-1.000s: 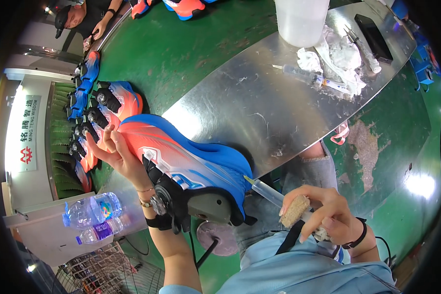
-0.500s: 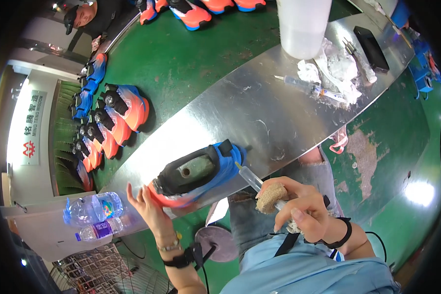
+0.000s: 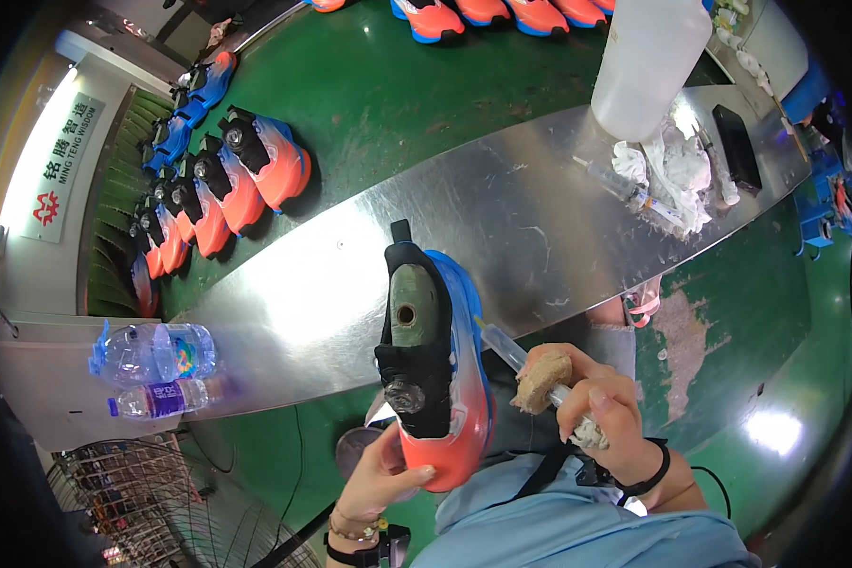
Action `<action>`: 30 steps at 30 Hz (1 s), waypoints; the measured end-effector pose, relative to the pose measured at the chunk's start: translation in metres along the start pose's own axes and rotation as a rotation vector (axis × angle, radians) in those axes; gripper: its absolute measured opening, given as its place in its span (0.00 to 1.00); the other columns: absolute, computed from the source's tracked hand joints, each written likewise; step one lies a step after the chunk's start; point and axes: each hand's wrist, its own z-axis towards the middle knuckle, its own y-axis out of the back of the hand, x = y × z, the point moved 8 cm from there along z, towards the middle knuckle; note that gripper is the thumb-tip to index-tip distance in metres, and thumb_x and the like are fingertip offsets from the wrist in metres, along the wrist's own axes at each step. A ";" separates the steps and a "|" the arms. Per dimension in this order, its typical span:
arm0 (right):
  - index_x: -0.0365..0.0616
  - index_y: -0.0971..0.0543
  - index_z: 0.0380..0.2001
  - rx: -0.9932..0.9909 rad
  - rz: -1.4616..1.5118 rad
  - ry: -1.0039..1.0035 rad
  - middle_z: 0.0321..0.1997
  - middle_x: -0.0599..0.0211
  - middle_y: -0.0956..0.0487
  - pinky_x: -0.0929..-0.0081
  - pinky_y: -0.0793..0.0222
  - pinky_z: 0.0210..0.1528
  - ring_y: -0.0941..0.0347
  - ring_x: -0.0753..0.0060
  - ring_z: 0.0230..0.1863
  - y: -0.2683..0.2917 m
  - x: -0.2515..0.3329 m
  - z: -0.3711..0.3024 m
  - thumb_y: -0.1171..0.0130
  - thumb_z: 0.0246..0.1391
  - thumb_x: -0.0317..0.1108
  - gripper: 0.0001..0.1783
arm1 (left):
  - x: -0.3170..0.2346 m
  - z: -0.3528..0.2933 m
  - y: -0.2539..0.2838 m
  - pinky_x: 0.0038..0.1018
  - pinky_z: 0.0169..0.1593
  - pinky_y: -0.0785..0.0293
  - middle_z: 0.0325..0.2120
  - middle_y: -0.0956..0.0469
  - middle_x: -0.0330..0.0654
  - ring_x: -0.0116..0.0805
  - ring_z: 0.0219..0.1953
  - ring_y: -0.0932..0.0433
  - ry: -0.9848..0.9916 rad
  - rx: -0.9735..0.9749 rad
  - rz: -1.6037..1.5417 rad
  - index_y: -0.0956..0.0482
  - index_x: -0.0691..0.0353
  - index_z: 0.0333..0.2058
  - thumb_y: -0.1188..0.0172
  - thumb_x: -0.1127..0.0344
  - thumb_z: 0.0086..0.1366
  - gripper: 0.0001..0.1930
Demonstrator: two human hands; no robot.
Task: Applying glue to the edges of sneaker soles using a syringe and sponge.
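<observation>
My left hand (image 3: pixel 377 481) is closed round the toe of a sneaker (image 3: pixel 464 417) with an orange toe and blue sole edge. The toe points toward me and the heel away. A green shoe last (image 3: pixel 413 308) with a round hole fills its opening. In my right hand (image 3: pixel 608 409) is a clear syringe (image 3: pixel 504 347) with a tapered tip, along with a tan spongy pad (image 3: pixel 543 381). The syringe tip is close against the shoe's blue side; whether it touches, I cannot tell. Some whitish material (image 3: pixel 589 435) shows under my right fingers.
A metal worktop (image 3: pixel 350 237) runs beneath the shoe. Beyond it, more orange and blue shoes (image 3: pixel 275 170) stand on a green surface (image 3: pixel 369 123). A white plastic container (image 3: pixel 646 71), crumpled tissue (image 3: pixel 683 175), another syringe (image 3: pixel 625 187) and a black case (image 3: pixel 736 147) lie right. Plastic bottles (image 3: pixel 161 352) lie left.
My left hand, open beside the shoe's toe before, now grips it. The shoe has turned, its toe swinging toward me. My right hand still holds the syringe and pad. The view has shifted.
</observation>
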 end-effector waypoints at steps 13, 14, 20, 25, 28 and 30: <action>0.36 0.24 0.19 0.057 -0.008 -0.233 0.48 0.38 0.34 0.63 0.40 0.49 0.32 0.54 0.43 0.000 0.033 -0.020 0.63 0.58 0.44 0.26 | 0.036 0.042 -0.044 0.27 0.49 0.31 0.44 0.26 0.45 0.29 0.44 0.26 -0.051 0.202 -0.313 0.30 0.74 0.46 0.31 0.71 0.44 0.29; 0.36 0.23 0.19 0.061 -0.005 -0.229 0.48 0.38 0.34 0.63 0.40 0.49 0.32 0.53 0.43 0.000 0.037 -0.021 0.63 0.58 0.45 0.27 | 0.036 0.046 -0.051 0.26 0.49 0.31 0.43 0.26 0.46 0.29 0.44 0.26 -0.055 0.212 -0.392 0.31 0.74 0.46 0.31 0.71 0.44 0.29; 0.35 0.22 0.18 -0.095 0.022 -0.140 0.43 0.31 0.34 0.59 0.36 0.45 0.29 0.48 0.37 0.015 0.060 -0.041 0.64 0.58 0.49 0.31 | 0.043 0.076 -0.091 0.27 0.48 0.31 0.43 0.29 0.36 0.30 0.46 0.29 0.069 0.421 -0.639 0.35 0.59 0.51 0.34 0.75 0.45 0.32; 0.35 0.23 0.14 -0.247 0.142 -0.038 0.40 0.31 0.33 0.58 0.32 0.38 0.28 0.46 0.34 0.033 0.078 -0.058 0.61 0.55 0.52 0.32 | 0.019 0.111 -0.124 0.34 0.58 0.43 0.45 0.30 0.36 0.34 0.52 0.34 -0.108 0.412 -0.642 0.36 0.57 0.51 0.28 0.62 0.39 0.38; 0.35 0.23 0.13 -0.271 0.117 0.083 0.38 0.31 0.33 0.58 0.31 0.36 0.27 0.45 0.32 0.035 0.088 -0.058 0.60 0.55 0.52 0.32 | 0.012 0.129 -0.129 0.33 0.61 0.45 0.52 0.36 0.36 0.34 0.56 0.37 -0.196 0.413 -0.689 0.39 0.59 0.53 0.30 0.62 0.42 0.39; 0.35 0.23 0.13 -0.276 -0.032 0.066 0.37 0.31 0.33 0.60 0.29 0.35 0.27 0.45 0.30 0.033 0.094 -0.057 0.59 0.54 0.51 0.31 | 0.006 0.137 -0.136 0.31 0.61 0.45 0.53 0.37 0.38 0.34 0.56 0.38 -0.191 0.433 -0.722 0.41 0.60 0.54 0.30 0.63 0.42 0.40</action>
